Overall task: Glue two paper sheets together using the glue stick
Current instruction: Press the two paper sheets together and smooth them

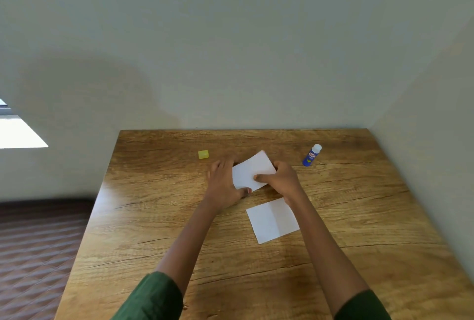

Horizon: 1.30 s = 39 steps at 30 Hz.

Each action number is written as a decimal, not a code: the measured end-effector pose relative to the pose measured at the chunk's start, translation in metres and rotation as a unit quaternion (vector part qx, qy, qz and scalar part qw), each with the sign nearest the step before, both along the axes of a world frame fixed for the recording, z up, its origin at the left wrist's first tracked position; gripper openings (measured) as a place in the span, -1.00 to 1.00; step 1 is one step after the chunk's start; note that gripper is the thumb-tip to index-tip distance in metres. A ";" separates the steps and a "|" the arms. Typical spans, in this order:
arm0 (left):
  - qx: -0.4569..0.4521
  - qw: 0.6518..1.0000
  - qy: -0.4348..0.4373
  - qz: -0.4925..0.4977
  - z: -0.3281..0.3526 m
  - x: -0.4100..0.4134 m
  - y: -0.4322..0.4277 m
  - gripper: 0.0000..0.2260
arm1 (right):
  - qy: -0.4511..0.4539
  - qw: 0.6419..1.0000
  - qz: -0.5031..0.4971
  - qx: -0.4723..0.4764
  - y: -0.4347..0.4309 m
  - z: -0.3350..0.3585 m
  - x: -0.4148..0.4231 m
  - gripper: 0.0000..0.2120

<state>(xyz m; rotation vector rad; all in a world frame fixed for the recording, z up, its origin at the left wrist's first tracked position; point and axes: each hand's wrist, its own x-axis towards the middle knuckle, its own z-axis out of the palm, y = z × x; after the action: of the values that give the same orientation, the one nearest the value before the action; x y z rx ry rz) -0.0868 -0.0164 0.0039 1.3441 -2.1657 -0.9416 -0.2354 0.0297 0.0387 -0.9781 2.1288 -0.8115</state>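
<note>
While both hands work on one small white sheet (252,169) just above the middle of the frame, the rest of the table stays quiet. The left hand (223,181) lies with fingers spread along the sheet's left edge, thumb tucked at its lower corner. The right hand (280,177) is closed on the right edge, thumb on top of the paper and fingers curled beneath, so that side appears lifted a little off the wooden table (179,217); how far it is raised I cannot tell.

Just below, partly under the right forearm, the second sheet (273,221) lies flat with a crease down its middle. The glue stick (311,155) lies uncapped to the right of the hands, white tip pointing toward the far wall, and its yellow cap (203,154) sits apart to the left of them.

My reading is that the held sheet is being readied for joining to the other. To do this well, keep the grip light at the edges so no glued face gets smeared, line up one edge and its corners first, then lower the rest gradually and smooth outward from that edge to push out bubbles.
</note>
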 end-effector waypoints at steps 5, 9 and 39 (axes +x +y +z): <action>0.042 0.997 0.059 0.009 0.003 0.000 0.000 -0.17 | -0.062 0.997 -0.034 -0.034 0.003 0.000 -0.008 -0.61; 0.084 0.981 0.171 0.039 0.004 0.005 0.000 -0.22 | -0.197 0.975 -0.068 -0.078 0.007 0.003 -0.014 -0.53; 0.278 0.793 0.507 0.193 0.013 0.064 0.007 -0.69 | -0.041 0.956 0.250 -0.146 -0.070 0.021 0.048 -0.73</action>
<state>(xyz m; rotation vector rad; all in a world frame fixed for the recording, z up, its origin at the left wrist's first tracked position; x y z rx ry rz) -0.0232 -0.0092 0.0166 1.0201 -0.7851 -1.6732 -0.1871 -0.0405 0.0599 -1.5281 1.6046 -0.8965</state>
